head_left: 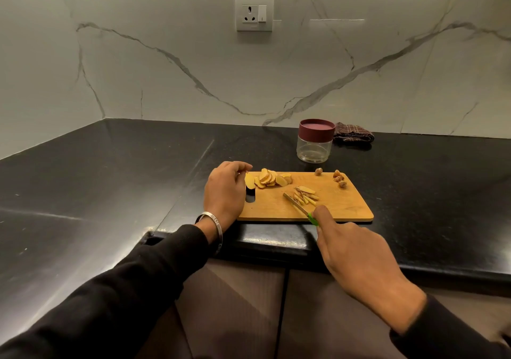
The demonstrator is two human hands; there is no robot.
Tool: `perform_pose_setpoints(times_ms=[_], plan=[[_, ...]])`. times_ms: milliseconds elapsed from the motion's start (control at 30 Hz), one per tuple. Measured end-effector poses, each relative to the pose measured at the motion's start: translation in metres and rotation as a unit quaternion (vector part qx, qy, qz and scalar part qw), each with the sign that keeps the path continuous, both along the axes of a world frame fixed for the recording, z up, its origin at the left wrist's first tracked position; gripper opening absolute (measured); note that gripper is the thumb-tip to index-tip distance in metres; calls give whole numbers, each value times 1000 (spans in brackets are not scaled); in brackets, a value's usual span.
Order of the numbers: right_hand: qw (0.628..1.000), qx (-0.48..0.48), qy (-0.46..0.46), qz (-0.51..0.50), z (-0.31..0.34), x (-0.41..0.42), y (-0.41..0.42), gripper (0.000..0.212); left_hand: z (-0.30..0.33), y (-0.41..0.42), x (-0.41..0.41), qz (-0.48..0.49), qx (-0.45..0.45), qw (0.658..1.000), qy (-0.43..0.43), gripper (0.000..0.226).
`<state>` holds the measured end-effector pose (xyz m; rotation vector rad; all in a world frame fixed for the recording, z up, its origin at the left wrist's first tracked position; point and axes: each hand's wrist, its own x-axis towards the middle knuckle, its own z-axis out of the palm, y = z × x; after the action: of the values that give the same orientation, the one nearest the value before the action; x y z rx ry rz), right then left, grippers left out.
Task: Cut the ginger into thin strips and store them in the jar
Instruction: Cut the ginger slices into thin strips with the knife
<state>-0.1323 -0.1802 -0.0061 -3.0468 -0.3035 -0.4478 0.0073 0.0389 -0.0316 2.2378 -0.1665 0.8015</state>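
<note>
A wooden cutting board lies at the counter's front edge. Several ginger slices are heaped at its far left. My left hand rests at the board's left end, its fingertips pinching one ginger slice. A small pile of ginger strips lies mid-board. My right hand grips a green-handled knife, whose blade lies flat beside the strips. A clear jar with a maroon lid on stands behind the board.
Brown ginger trimmings sit at the board's far right corner. A folded checked cloth lies right of the jar against the marble wall. The black counter wraps round to the left; a wall socket is above.
</note>
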Motion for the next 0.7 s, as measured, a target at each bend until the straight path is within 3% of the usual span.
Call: perform_pose_setpoints(times_ms=[133,333,567,700], plan=[[1000,20,2,13,-3,0,-2,35,-1,4,6,9,9,997,79,30],[999,29,1,21,-3,1,-3,34,0,-2,10,-50,71,985,152,53],[999,30,-2,17,-6,2,-3,34,4,-3,4,-58,68,985,150,34],[999,30,-2,16,-5,2,-3,33,4,-2,3,-49,-13,992,118,28]])
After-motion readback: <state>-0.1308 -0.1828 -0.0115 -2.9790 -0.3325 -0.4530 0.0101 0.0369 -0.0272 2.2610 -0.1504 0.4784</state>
